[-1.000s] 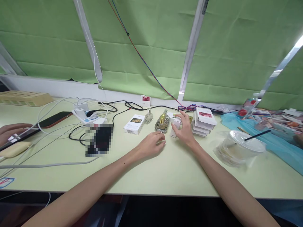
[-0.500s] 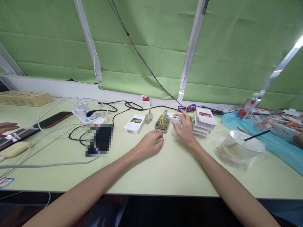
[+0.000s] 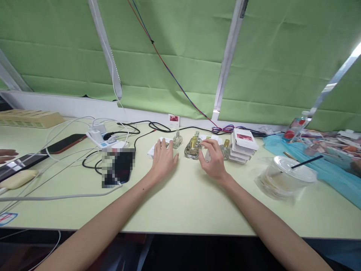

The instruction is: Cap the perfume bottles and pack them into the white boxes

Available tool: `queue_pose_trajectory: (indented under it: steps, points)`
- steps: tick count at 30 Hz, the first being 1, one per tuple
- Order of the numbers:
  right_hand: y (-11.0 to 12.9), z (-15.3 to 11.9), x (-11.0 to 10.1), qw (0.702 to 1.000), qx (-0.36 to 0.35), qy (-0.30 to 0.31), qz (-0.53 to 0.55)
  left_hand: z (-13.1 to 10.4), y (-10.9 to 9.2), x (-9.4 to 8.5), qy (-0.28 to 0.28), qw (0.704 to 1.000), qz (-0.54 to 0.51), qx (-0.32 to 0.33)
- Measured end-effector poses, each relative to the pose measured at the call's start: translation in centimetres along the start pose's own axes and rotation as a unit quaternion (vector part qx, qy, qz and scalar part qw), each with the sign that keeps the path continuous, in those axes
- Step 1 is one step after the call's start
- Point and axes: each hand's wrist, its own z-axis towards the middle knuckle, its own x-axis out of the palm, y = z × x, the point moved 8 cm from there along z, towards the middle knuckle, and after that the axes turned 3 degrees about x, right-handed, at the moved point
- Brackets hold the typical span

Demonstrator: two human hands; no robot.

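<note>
My left hand (image 3: 163, 160) lies with its fingers stretched over a small white box (image 3: 150, 152), covering most of it; whether it presses on the box I cannot tell. A clear glass perfume bottle (image 3: 177, 140) stands just beyond its fingertips. My right hand (image 3: 213, 160) is open, fingers curved and thumb apart, at the right side of a group of glass perfume bottles with gold necks (image 3: 193, 149). Its fingertips are close to the group; contact is unclear. Behind it, partly hidden, are white boxes (image 3: 208, 138) and another gold-necked bottle (image 3: 226, 147).
A stack of white boxes (image 3: 244, 145) stands at the right, a lidded plastic cup with a black straw (image 3: 293, 169) nearer me. Chargers on a power strip (image 3: 103, 139), cables and a phone (image 3: 122, 165) lie left. Another person's hand (image 3: 8, 155) shows at the left edge.
My left hand has moved left from in front of the bottles onto the white box, its fingers now spread. My right hand has shifted left, from the boxes towards the bottle group.
</note>
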Motion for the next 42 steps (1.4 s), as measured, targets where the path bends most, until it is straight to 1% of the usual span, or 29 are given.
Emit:
queue_pose_trajectory:
  steps: [2, 4, 7, 10, 13, 16, 18, 22, 24, 27, 31, 33, 36, 39, 42]
  points:
    - [-0.3, -0.3, 1.3, 0.997, 0.028, 0.058, 0.030, 0.1, 1.1, 0.9, 0.039, 0.998, 0.024, -0.039]
    - [-0.6, -0.7, 2.2, 0.992, 0.053, 0.105, 0.053, 0.1, 1.7, 1.6, 0.074, 0.995, 0.048, -0.056]
    - [-1.1, -1.1, 2.8, 0.985, 0.076, 0.139, 0.069, 0.0, 1.8, 1.6, 0.104, 0.990, 0.077, -0.060]
    - [-1.4, -1.1, 2.9, 0.983, 0.087, 0.145, 0.073, 0.0, 1.2, 0.4, 0.100, 0.989, 0.097, -0.051]
    - [-1.6, -1.2, 3.0, 0.982, 0.094, 0.149, 0.072, -0.1, 0.8, -0.6, 0.113, 0.989, 0.089, -0.043]
    - [-1.7, -1.2, 3.1, 0.981, 0.099, 0.154, 0.071, 0.0, 0.9, -1.7, 0.084, 0.991, 0.096, -0.044]
    - [-1.7, -1.2, 3.2, 0.980, 0.102, 0.156, 0.072, 0.1, 1.0, -2.0, 0.073, 0.991, 0.103, -0.045]
    - [-1.8, -1.2, 3.1, 0.979, 0.105, 0.157, 0.076, 0.0, 1.1, -1.7, 0.063, 0.990, 0.111, -0.053]
    - [-1.8, -1.2, 3.1, 0.979, 0.107, 0.155, 0.077, -0.1, 1.4, -1.1, 0.081, 0.990, 0.097, -0.069]
    - [-1.9, -1.2, 3.1, 0.980, 0.109, 0.151, 0.075, -0.3, 1.9, -0.3, 0.128, 0.985, 0.062, -0.095]
    - [-2.2, -1.3, 3.2, 0.981, 0.108, 0.147, 0.068, -0.5, 2.2, 0.1, 0.186, 0.976, 0.028, -0.111]
    - [-2.4, -1.4, 3.3, 0.981, 0.110, 0.149, 0.067, -0.8, 2.0, 0.2, 0.226, 0.968, 0.017, -0.105]
    - [-2.6, -1.5, 3.5, 0.978, 0.120, 0.159, 0.070, -1.2, 1.2, -0.1, 0.259, 0.963, 0.018, -0.071]
    - [-2.8, -1.6, 3.8, 0.974, 0.127, 0.173, 0.072, -1.5, 0.5, -0.2, 0.271, 0.962, 0.009, -0.036]
    - [-2.8, -1.6, 3.9, 0.972, 0.131, 0.182, 0.070, -1.7, 0.0, 0.0, 0.267, 0.964, -0.011, 0.003]
